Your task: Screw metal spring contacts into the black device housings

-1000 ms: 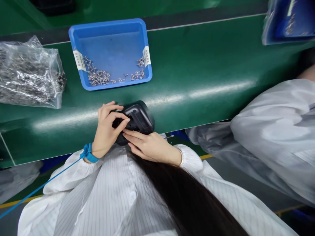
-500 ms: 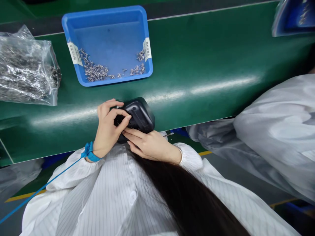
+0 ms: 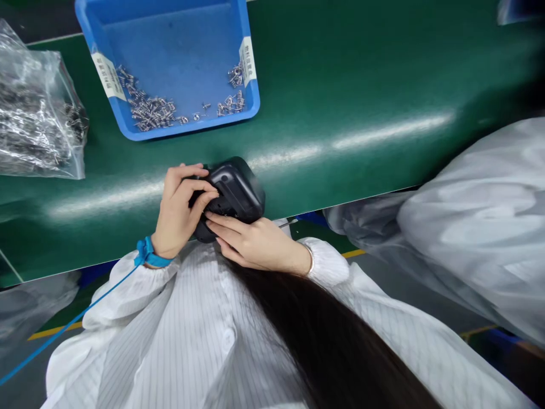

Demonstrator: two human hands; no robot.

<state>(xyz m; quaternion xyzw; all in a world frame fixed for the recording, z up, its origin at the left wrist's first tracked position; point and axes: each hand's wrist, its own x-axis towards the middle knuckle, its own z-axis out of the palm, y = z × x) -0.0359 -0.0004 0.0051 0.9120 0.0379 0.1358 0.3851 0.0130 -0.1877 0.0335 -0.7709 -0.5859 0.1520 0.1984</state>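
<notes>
A black plastic housing (image 3: 238, 190) with rounded corners is tilted at the near edge of the bench, between both hands. My left hand (image 3: 181, 204) is at its left side, thumb and forefinger pinched together over its face. Whatever is between those fingertips is too small to make out. The other fingers of that hand reach over the housing's far edge. From the near right, my right hand (image 3: 259, 241) grips the housing, its fingers laid along the near side. A thin metal rod (image 3: 288, 223) juts out behind my right hand; its other end is hidden.
Beyond the hands stands a blue tray (image 3: 170, 133) holding many small metal springs (image 3: 152, 112). A clear plastic bag (image 3: 38, 119) packed with springs lies at left. A blue wrist strap (image 3: 151, 254) trails a cord. At right is a co-worker's pale sleeve (image 3: 477, 199).
The view has shifted, so tray, bag and housing sit slightly higher and further left. My left thumb and forefinger have drawn back slightly across the housing, still pinched.
</notes>
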